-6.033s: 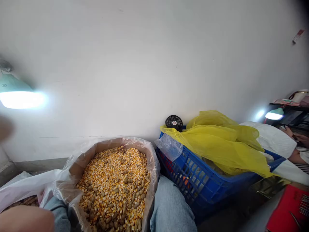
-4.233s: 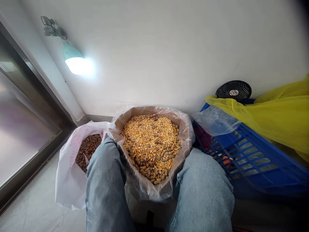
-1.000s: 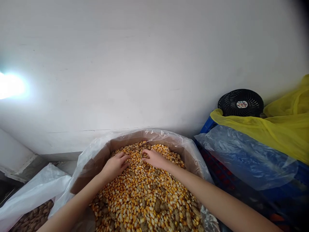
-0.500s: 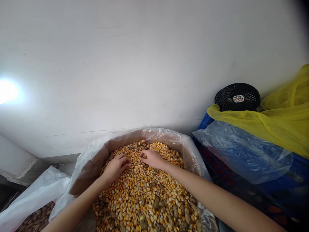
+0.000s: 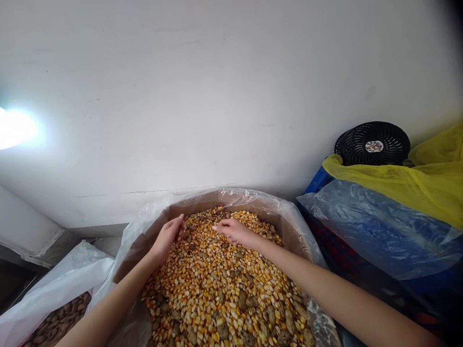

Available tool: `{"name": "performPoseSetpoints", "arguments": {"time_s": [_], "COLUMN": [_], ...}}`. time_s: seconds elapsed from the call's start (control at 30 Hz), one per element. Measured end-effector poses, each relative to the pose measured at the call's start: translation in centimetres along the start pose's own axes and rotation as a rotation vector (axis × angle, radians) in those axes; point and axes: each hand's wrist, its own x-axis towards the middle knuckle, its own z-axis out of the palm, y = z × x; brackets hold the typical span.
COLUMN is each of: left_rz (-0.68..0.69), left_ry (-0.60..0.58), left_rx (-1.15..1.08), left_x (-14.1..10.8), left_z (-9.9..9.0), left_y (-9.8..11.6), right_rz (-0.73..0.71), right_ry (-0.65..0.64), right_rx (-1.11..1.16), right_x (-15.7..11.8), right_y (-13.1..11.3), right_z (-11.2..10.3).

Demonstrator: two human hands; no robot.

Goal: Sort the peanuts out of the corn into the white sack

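Note:
A box (image 5: 285,224) lined with clear plastic holds yellow and white corn kernels (image 5: 210,270), with unshelled peanuts (image 5: 243,300) mixed among them. My left hand (image 5: 169,237) hovers over the left far part of the corn, its fingers curled inward and the thumb on top. Whatever may be inside those fingers is hidden. Across from it, my right hand (image 5: 237,232) is low over the kernels near the middle, fingers bent and closed together. Its fingertips point left, and I cannot make out whether something small is between them.
At the lower left a white plastic bag (image 5: 61,284) holds brown nuts (image 5: 60,320). On the right, a blue crate (image 5: 319,179) carries a black fan (image 5: 374,144), yellow mesh cloth (image 5: 398,180) and a clear plastic sheet (image 5: 369,217). A white wall (image 5: 217,96) rises behind the box.
My left hand has lifted and shifted left, away from my right hand, its fingers turned more inward. My right hand remains over the corn with its fingers drawn closer together. The view has swung slightly left.

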Motion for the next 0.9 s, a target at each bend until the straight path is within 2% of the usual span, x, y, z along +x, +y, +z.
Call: {"name": "performPoseSetpoints", "arguments": {"time_s": [0.1, 0.17, 0.27, 0.37, 0.43, 0.5, 0.6, 0.67, 0.73, 0.8, 0.87, 0.9], "left_rz": [0.229, 0.33, 0.32, 0.286, 0.272, 0.252, 0.08, -0.051, -0.125, -0.157, -0.166, -0.156], "left_ry": [-0.139, -0.286, -0.441, -0.437, -0.404, -0.359, -0.258, -0.215, -0.192, -0.17, -0.16, -0.161], "left_rx": [0.759, 1.069, 1.251, 1.294, 1.216, 1.01, 0.479, 0.061, -0.277, -0.472, -0.51, -0.454], "left_x": [-0.3, -0.5, -0.6, -0.4, -0.3, -0.3, -0.6, -0.8, -0.8, -0.8, -0.7, -0.7], "left_z": [-0.2, -0.3, -0.4, -0.4, -0.4, -0.3, 0.1, 0.3, 0.4, 0.4, 0.2, 0.1], "left_y": [-0.1, 0.0, -0.4, -1.0, -1.3, -1.2, -0.6, -0.1, 0.1, 0.2, 0.2, 0.1], "right_rz": [-0.163, -0.242, -0.232, -0.138, -0.059, 0.013, 0.039, -0.006, -0.04, -0.047, -0.021, -0.001], "right_ry": [0.042, 0.047, 0.051, 0.058, 0.045, 0.022, -0.008, -0.032, -0.071, -0.105, -0.09, -0.066], "right_rx": [-0.526, -0.698, -0.752, -0.598, -0.372, -0.077, 0.396, 0.607, 0.74, 0.86, 0.862, 0.797], "right_x": [-0.2, -0.3, -0.2, -0.1, 0.0, 0.1, 0.1, 0.1, 0.1, 0.2, 0.3, 0.3], "right_y": [0.7, 0.9, 1.0, 0.8, 0.6, 0.2, -0.4, -0.7, -0.8, -0.7, -0.6, -0.5], "right_z": [1.1, 1.7, 1.9, 1.5, 1.0, 0.5, -0.3, -0.7, -1.0, -1.2, -1.2, -1.2]}}
